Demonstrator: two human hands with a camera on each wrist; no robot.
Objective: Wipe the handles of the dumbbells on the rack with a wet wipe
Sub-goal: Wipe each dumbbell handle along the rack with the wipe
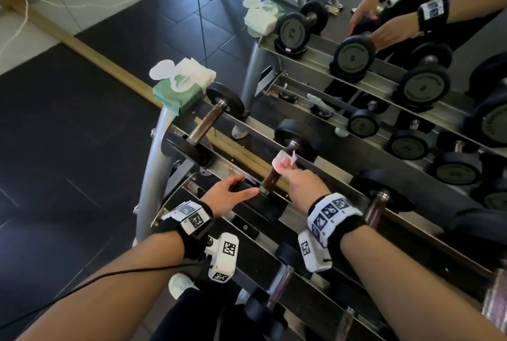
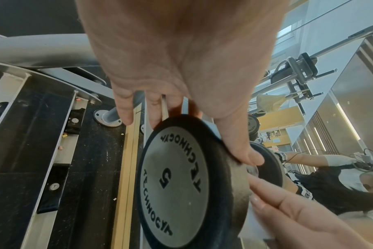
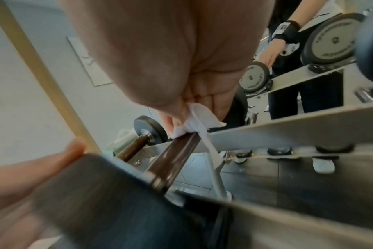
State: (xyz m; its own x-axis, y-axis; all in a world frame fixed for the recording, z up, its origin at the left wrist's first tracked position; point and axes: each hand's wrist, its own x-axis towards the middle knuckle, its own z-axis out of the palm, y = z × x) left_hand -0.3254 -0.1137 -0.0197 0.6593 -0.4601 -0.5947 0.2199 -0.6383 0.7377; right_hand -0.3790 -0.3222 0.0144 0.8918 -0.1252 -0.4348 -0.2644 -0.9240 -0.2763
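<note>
Currently mid-wipe: right hand (image 1: 303, 183) clenched around wipe (image 1: 282, 161) on handle (image 1: 271, 177), near far end. Left hand (image 1: 229, 195) steadied near plate (image 2: 177, 182), fingers straight. Handle axis ran away from both hands; right hand nearer.

The head view looks down over both forearms at the rack (image 1: 323, 132) (mirror behind). Each wrist view sits close under its palm, facing the fingers; all share one dumbbell (image 1: 277, 168).
</note>
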